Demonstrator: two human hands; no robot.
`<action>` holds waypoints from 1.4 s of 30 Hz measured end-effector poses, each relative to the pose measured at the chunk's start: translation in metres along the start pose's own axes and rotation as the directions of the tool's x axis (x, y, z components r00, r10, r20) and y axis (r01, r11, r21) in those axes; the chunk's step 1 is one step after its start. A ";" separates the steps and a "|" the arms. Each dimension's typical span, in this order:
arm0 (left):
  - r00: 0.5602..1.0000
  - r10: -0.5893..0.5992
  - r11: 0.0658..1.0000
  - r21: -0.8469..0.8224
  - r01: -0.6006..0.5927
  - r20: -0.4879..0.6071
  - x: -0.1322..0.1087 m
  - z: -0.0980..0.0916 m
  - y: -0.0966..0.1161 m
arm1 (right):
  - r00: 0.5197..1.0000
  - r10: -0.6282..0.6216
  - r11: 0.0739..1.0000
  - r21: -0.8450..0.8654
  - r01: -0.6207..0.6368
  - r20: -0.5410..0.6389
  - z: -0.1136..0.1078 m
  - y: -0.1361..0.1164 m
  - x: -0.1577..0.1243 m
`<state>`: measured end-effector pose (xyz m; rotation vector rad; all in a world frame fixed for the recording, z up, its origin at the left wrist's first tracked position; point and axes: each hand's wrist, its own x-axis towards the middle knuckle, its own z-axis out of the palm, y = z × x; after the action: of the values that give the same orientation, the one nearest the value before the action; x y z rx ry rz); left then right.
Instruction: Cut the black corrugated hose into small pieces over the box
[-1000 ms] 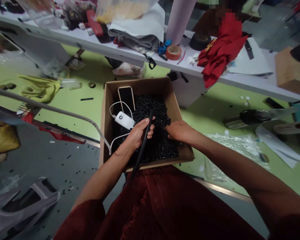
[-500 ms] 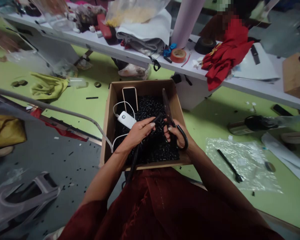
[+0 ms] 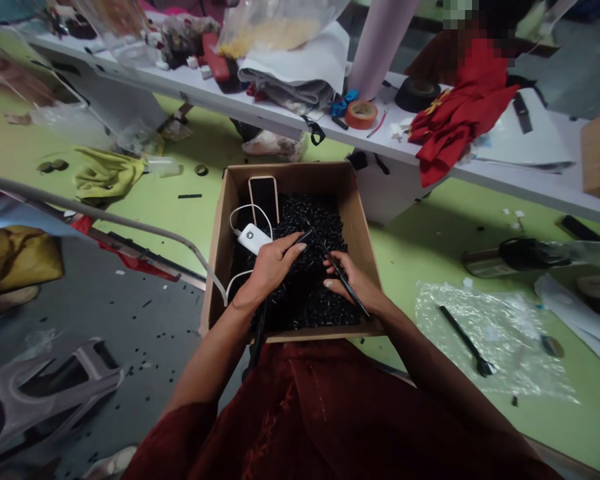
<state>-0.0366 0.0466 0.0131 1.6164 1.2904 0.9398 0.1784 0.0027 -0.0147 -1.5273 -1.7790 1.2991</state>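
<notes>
An open cardboard box (image 3: 219, 260) on the green floor holds a heap of short black tube pieces (image 3: 313, 215), a phone (image 3: 263, 197) and a white power bank (image 3: 253, 238) with a white cable. My left hand (image 3: 271, 268) is closed round a black ribbed tube (image 3: 258, 330) whose end pokes out over the heap. My right hand (image 3: 353, 283) grips black scissors (image 3: 343, 277), seen edge-on, with their blades pointing at the tube's end. Both hands hover over the box, above my red-clothed lap.
A white bench (image 3: 530, 180) runs behind the box with a red cloth (image 3: 455, 120), an orange tape roll (image 3: 361, 113), bags and fabric. A plastic sheet (image 3: 500, 333) with a black tool (image 3: 467, 341) lies right. A grey pipe (image 3: 105, 217) and yellow cloth (image 3: 107, 175) lie left.
My right hand rose out of the black pieces with the scissors, held them upright, then lowered the blades towards the tube's end. My left hand kept its grip on the tube.
</notes>
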 end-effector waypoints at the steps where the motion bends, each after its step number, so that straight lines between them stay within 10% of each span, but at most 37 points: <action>1: 1.000 0.007 1.000 0.016 -0.008 0.015 0.000 0.000 -0.001 | 1.000 0.008 1.000 -0.005 -0.008 0.006 0.000 -0.001 -0.001; 42: 0.969 -0.092 0.992 0.108 0.068 0.231 0.003 0.007 -0.008 | 0.992 0.000 0.969 -0.245 -0.032 -0.129 0.006 -0.002 -0.003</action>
<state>-0.0325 0.0490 0.0030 1.6821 1.2426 0.6219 0.1734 -0.0018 -0.0155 -1.7182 -1.9041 0.9902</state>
